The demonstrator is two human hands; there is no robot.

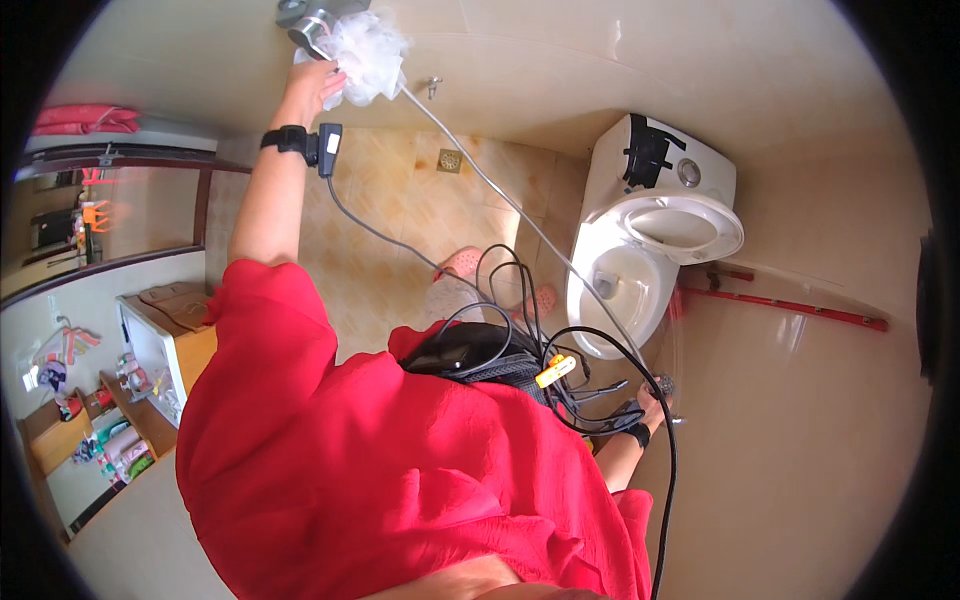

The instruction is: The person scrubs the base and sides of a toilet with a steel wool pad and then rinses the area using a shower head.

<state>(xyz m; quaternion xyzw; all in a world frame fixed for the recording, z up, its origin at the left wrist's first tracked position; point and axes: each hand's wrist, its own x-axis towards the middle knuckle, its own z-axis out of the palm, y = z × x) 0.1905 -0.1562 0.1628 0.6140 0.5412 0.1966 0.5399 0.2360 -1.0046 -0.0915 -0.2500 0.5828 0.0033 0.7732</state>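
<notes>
My left hand reaches up to the wall, its fingers closed around the end of a chrome faucet lever. A white mesh bath puff hangs right beside those fingers and partly hides them. At the lower right, my right hand grips a shower head, held low near the toilet's front. A grey shower hose runs from the faucet area down across to the shower head. Both wrists carry black straps, and the left one bears a black box with a cable.
A white toilet with raised seat stands at right, near a red rail along the wall. Black cables loop from a waist pouch. A floor drain lies ahead. Shelves with bottles are at left.
</notes>
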